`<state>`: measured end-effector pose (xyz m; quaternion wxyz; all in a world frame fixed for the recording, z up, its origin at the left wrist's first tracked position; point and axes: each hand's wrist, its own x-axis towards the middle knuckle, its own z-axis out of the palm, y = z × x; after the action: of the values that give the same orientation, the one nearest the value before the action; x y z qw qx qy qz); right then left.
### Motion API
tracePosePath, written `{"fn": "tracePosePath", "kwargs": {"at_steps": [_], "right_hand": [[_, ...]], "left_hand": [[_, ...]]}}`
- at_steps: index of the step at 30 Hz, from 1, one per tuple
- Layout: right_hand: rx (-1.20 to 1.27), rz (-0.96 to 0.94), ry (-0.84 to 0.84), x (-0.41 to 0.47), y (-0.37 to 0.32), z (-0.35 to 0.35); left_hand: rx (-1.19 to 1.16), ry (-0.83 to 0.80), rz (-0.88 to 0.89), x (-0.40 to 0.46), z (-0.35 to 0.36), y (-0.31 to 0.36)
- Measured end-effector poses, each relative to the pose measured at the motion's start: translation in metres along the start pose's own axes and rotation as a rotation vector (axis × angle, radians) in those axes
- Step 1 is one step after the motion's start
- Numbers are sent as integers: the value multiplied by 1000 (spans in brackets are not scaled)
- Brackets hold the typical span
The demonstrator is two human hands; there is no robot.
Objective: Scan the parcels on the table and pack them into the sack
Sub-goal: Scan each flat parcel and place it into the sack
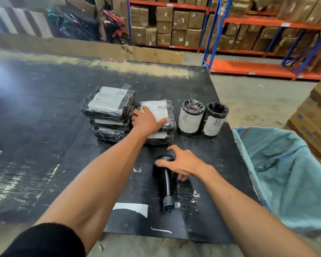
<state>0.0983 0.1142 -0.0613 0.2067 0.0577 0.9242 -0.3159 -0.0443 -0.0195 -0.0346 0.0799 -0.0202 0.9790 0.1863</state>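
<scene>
Warehouse, black table [44,101]. Left hand [146,121] flat on top parcel [157,117], grip wide. Right hand [182,164] over scanner [166,184], fingers spread, not closed yet. Sack [285,173] at right. Advice: grab scanner handle, keep label face-up.

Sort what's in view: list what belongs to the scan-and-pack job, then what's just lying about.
Job:
- black plastic-wrapped flat parcels with white labels, left stack and right stack
- two black-wrapped cylindrical parcels
- black handheld scanner
- teal woven sack
- left hand, right hand

Lying about:
- brown cardboard sheet
- boxed orange-and-blue shelving
- red motorbike
</scene>
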Motion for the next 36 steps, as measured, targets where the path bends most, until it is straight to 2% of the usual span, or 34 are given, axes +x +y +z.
{"fn": "tracePosePath", "kwargs": {"at_steps": [2, 6, 10, 12, 17, 23, 29, 32, 36], "right_hand": [[86, 46, -56, -1, -2, 10], [297, 94, -43, 0, 1, 22], [532, 102, -93, -7, 15, -3], [668, 91, -114, -12, 23, -24], [828, 32, 30, -26, 31, -79], [1007, -78, 254, -20, 20, -105], [930, -171, 517, -16, -7, -105], [937, -207, 531, -15, -20, -103], [831, -246, 529, -17, -37, -100]], "left_hand": [[-56, -31, -35, 2, -1, 1], [-195, -80, -78, 11, -6, -4], [-283, -194, -80, 15, 3, -1], [-372, -186, -89, 17, 4, -4], [-489, -81, -62, 3, -7, 1], [-664, 35, 169, -18, -6, 10], [-738, 154, 269, -33, -6, -11], [-727, 195, 293, -36, -8, -22], [-725, 244, 298, -38, -15, -35]]}}
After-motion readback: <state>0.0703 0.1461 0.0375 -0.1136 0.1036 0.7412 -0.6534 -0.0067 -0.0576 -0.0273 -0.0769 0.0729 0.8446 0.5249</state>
